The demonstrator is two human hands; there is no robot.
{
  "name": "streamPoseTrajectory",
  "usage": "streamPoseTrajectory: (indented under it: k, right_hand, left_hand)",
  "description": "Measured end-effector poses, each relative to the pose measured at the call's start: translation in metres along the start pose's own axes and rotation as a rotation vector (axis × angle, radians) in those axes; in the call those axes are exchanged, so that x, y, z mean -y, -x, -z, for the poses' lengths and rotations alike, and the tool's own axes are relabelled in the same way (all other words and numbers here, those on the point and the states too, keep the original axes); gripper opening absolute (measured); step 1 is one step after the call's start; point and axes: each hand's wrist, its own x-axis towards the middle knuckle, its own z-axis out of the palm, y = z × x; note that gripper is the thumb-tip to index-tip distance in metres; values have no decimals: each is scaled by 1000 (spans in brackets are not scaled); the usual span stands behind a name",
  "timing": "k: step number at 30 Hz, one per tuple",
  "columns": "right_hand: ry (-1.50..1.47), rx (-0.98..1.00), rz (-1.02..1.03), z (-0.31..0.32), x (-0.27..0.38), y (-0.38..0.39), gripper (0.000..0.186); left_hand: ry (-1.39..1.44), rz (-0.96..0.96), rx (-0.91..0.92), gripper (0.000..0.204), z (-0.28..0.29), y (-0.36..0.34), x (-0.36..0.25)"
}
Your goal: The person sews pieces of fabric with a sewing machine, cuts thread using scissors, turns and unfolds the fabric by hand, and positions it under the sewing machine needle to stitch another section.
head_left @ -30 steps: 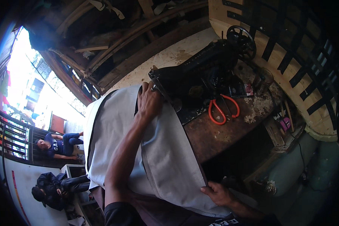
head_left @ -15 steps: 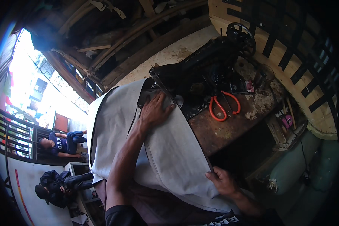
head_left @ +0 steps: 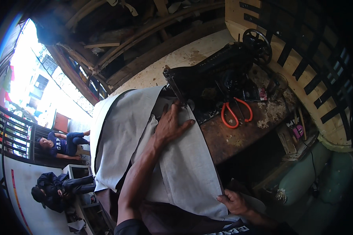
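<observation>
A large pale grey fabric piece (head_left: 190,166) with long seams lies across my lap and up to a black sewing machine (head_left: 211,68). Its upper edge goes under the machine's needle end. My left hand (head_left: 171,123) rests flat on the fabric just below that end, fingers stretched and slightly apart, thumb pointing right. Lower right, my right hand (head_left: 234,202) pinches the fabric's right edge between thumb and fingers. Another fold of the fabric bulges up to the left of my left forearm.
Orange-handled scissors (head_left: 230,115) lie on the worn sewing table (head_left: 239,137), right of the fabric. A wooden frame with black straps (head_left: 298,72) stands far right, above green cushion-like rolls (head_left: 302,176). Two people, one seated (head_left: 62,145) and one in dark clothes (head_left: 51,192), are at left.
The view has shifted slightly, so most things appear further right. My left hand has slid a little right with the fabric beneath it. My right hand keeps its pinch, slightly lower in view.
</observation>
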Motion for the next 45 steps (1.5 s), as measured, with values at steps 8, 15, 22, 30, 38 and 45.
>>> streamPoseTrajectory:
  k: [8, 15, 22, 30, 38, 45]
  right_hand:
    - [213, 382, -252, 27, 18, -19, 44]
    - [677, 754, -79, 58, 68, -59, 48]
    - [525, 102, 213, 75, 148, -174, 21]
    - [1052, -182, 520, 64, 143, -339, 27]
    - [942, -461, 460, 98, 159, -295, 18]
    - [924, -582, 413, 112, 159, -261, 19]
  left_hand:
    - [39, -109, -167, 67, -10, 16, -9]
    - [-244, -258, -247, 36, -11, 12, -17]
    - [-92, -216, -268, 33, -13, 14, -12]
    - [-12, -150, -240, 36, -15, 15, -20]
    - [-39, -190, -288, 32, -13, 15, -15]
    - [63, -157, -266, 33, -17, 11, -13]
